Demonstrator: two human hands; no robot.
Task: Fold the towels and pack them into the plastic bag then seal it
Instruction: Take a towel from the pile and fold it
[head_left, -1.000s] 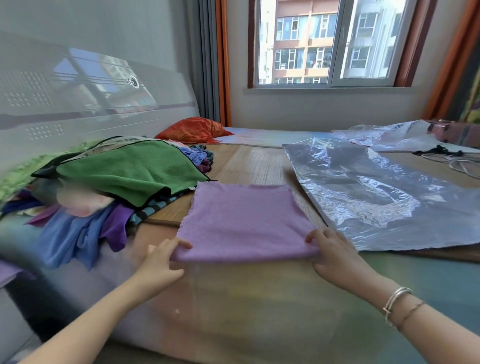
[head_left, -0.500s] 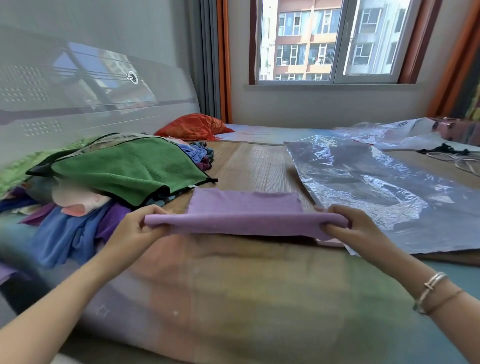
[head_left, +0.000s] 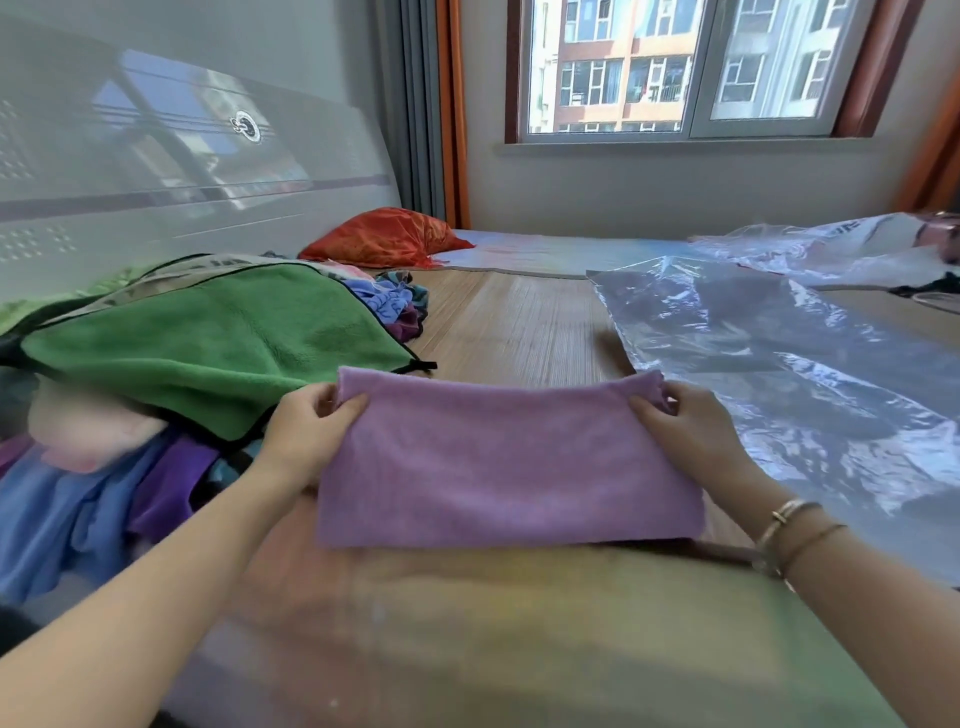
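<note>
Fingers (head_left: 349, 406) of the left hand (head_left: 306, 436) pinch the far left corner of the purple towel (head_left: 506, 467); the right hand (head_left: 691, 434) pinches the far right corner, so it lies doubled on the bed (head_left: 519, 623). This looks like the first fold. Next, probably, a second fold across (edges kept matched), then into the plastic bag (head_left: 805, 374) at two o'clock. The unfolded pile, green towel (head_left: 208, 343) on top, waits at ten o'clock.

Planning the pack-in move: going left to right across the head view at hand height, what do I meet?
Towel pile → green towel → left hand → purple towel → right hand → plastic bag.
</note>
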